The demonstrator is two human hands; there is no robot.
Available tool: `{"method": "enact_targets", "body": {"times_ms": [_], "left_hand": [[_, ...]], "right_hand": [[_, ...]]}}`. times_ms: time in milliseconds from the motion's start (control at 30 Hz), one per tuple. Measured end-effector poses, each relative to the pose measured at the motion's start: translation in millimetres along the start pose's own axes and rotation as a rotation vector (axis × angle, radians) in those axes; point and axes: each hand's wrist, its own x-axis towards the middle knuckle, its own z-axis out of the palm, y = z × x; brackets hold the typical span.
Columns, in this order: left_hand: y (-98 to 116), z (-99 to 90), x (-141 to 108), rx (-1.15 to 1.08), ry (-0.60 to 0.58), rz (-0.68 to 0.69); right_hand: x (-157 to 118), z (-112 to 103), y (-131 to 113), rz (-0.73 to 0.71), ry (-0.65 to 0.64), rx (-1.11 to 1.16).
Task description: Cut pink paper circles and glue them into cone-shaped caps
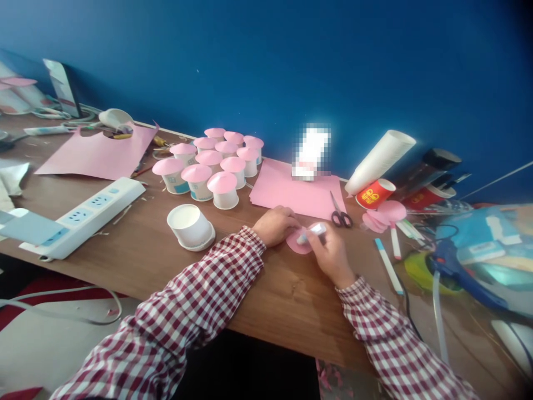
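Observation:
A pink paper circle [298, 242] lies on the table in front of me. My left hand [277, 226] has its fingers closed at the circle's upper left edge, holding it down. Between the fingers of my right hand [332, 253] is a small white glue stick [317, 229], its tip touching the paper or just above it. Left of my hands stands an upside-down white paper cup [189, 219] with a white rim at its base. Farther back, several white cups carry shallow pink paper cones [222, 182] on top.
Pink paper sheets [283, 189] lie behind my hands, with scissors [340, 214] on their right corner. A phone [312, 153] leans at the wall. Stacked cups [381, 158], a red cup [376, 193], pink circles [385, 214], a marker [388, 266] and a blue glue gun [462, 275] lie right; a power strip [95, 211] left.

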Motion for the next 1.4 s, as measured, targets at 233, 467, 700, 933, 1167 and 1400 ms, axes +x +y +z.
{"method": "enact_targets", "body": {"times_ms": [233,467,700,933,1167,1400], "left_hand": [[0,-1.3,0,0.009,-0.006,0.016],[0,-0.3,1,0.012,-0.014,-0.002],[-3,2.8,0,0.001,-0.012,0.000],[-1,1.2,0,-0.001,-0.020,-0.010],[0,0.6,1,0.003,-0.032,-0.020],[1,-0.2,1,-0.002,-0.041,-0.023]], "right_hand": [[2,1,8,0.102,0.048,0.118],[0,-4,2,0.036,0.044,0.029],[-3,-1,-5,-0.031,-0.049,-0.059],[-4,1,-4,-0.055,-0.044,-0.118],[-5,1,-3,-0.074,-0.063,-0.175],[-5,4,-1,-0.067,-0.120,-0.202]]}}
